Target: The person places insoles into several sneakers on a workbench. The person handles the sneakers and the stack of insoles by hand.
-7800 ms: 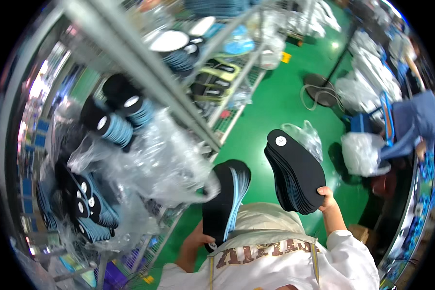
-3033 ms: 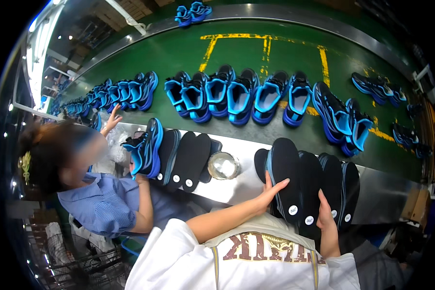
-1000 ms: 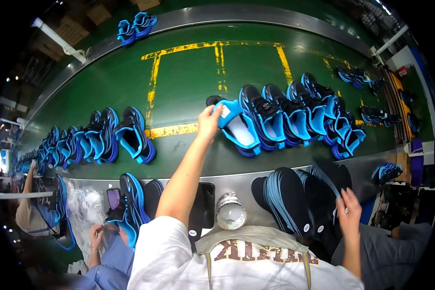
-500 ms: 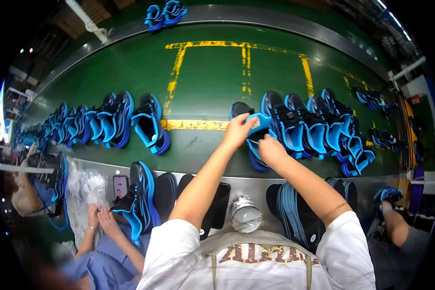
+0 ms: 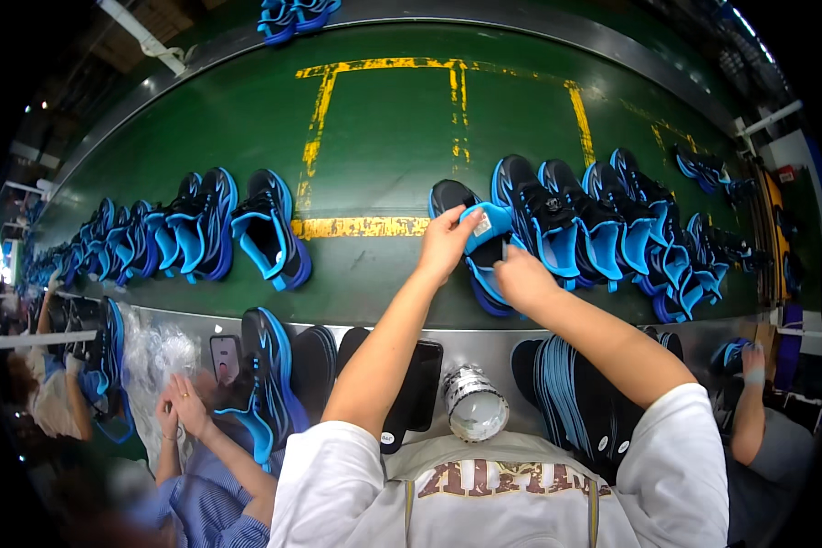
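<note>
A black and blue sneaker (image 5: 486, 283) sits on the green belt in front of me, toe pointing away. Its light blue tongue (image 5: 491, 222), with a pale label, is pulled up and pinched by my left hand (image 5: 444, 243). At the shoe's opening, on its right side, my right hand (image 5: 526, 281) is closed with its fingertips at the blue collar. Whether those fingertips hold anything besides the collar is hidden. Touching or very close on the right stands another matching sneaker (image 5: 532, 210), first in a row of several.
More sneakers line the belt (image 5: 374, 283) at left, the nearest a single shoe (image 5: 272, 228). Along the metal ledge lie insole stacks (image 5: 566, 393), a clear-topped round container (image 5: 477, 409) and a dark phone (image 5: 422, 388). A co-worker's hands (image 5: 183, 406) are at left beside a sneaker (image 5: 269, 384).
The view has shifted slightly. My hands stay on the same sneaker, whose tongue now stands more open with more of its label showing. The co-worker's hands at left have changed pose.
</note>
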Demonstrator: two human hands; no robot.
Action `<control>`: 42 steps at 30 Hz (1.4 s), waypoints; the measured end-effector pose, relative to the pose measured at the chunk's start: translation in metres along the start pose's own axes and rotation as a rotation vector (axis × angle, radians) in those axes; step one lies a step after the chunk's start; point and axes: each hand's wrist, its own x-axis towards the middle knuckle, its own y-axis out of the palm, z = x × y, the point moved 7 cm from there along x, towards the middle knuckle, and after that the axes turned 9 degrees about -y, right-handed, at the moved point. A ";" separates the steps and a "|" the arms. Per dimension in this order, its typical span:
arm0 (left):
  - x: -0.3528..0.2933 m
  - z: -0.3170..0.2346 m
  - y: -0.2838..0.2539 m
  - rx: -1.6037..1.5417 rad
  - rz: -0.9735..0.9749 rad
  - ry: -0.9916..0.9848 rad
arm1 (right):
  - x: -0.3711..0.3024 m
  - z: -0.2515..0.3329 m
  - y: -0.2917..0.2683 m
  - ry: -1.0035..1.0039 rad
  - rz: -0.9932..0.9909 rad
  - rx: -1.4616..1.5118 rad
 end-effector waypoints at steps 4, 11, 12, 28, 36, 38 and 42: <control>-0.001 -0.002 0.007 0.006 -0.051 0.024 | 0.020 -0.019 0.032 0.050 -0.072 -0.089; -0.008 -0.004 0.005 -0.003 -0.035 0.091 | 0.022 -0.016 0.045 -0.022 0.370 -0.182; -0.009 -0.004 0.006 -0.017 -0.009 0.084 | 0.021 -0.017 0.050 -0.030 0.483 -0.223; -0.037 -0.030 0.029 0.685 -0.336 0.816 | -0.014 -0.007 0.034 -0.201 0.767 -0.049; -0.067 -0.020 0.015 0.634 -0.379 0.644 | -0.100 -0.009 0.004 -0.006 -0.417 0.328; -0.084 -0.016 0.019 0.589 -0.376 0.667 | -0.116 -0.006 0.023 0.065 -0.313 0.421; -0.104 -0.015 0.020 0.549 -0.445 0.678 | -0.124 0.002 0.033 0.054 -0.359 0.456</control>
